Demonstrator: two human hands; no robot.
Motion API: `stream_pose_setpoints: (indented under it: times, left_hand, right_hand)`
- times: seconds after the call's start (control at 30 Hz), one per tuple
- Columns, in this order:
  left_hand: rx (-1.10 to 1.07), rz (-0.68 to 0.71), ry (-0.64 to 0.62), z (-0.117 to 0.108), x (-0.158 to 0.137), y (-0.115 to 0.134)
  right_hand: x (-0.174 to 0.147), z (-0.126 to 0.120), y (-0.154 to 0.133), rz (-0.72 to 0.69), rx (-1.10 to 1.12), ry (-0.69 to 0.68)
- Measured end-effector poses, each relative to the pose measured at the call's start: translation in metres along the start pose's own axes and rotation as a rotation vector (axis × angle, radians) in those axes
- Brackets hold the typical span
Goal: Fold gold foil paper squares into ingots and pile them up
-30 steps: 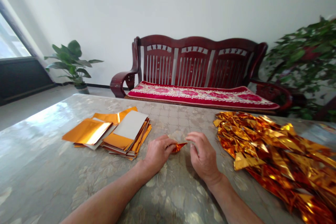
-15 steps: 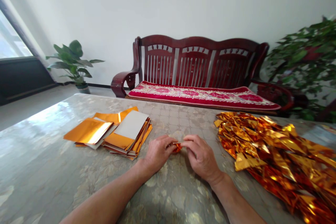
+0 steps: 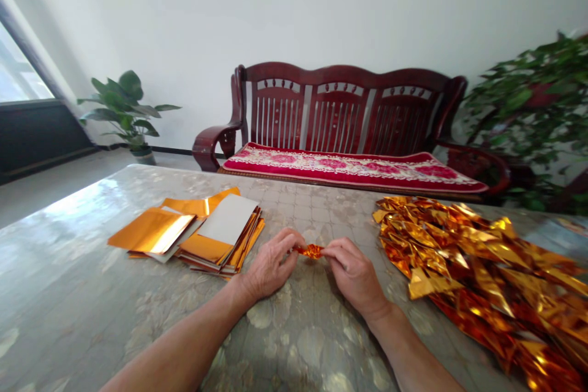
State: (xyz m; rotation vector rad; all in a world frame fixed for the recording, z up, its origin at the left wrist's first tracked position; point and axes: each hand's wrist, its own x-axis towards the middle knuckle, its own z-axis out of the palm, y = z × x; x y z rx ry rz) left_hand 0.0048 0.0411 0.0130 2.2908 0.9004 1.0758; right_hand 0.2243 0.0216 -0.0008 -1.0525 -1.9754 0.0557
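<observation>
A small folded piece of orange-gold foil paper is held just above the table between my two hands. My left hand pinches its left end between thumb and fingers. At its right end, my right hand grips it the same way. Left of my hands lies a loose stack of gold foil sheets, with a pale underside showing on the top one. To the right spreads a large heap of folded gold foil pieces, shiny and pointed.
The table has a glossy patterned grey cover. Beyond its far edge stands a dark red wooden bench with a red floral cushion. Potted plants stand at the left and right. Clear plastic lies behind the heap.
My hands have moved slightly apart, and more of the foil piece shows between them. The view has shifted a little; the stack and heap look the same.
</observation>
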Motion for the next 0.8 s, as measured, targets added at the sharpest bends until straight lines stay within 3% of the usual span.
stream_pose_setpoints:
  times: [0.23, 0.6, 0.8]
  left_hand:
    - [0.013, 0.016, -0.045, 0.004, -0.001, -0.012]
    - [0.030, -0.038, -0.046, 0.007, -0.004, -0.015]
    - [0.024, -0.047, -0.024, 0.012, -0.004, -0.019]
  right_hand:
    - [-0.001, -0.001, 0.001, 0.056, 0.002, 0.035]
    - [-0.001, -0.001, -0.001, 0.029, 0.090, -0.042]
    - [-0.003, 0.000, -0.003, 0.080, 0.111, -0.068]
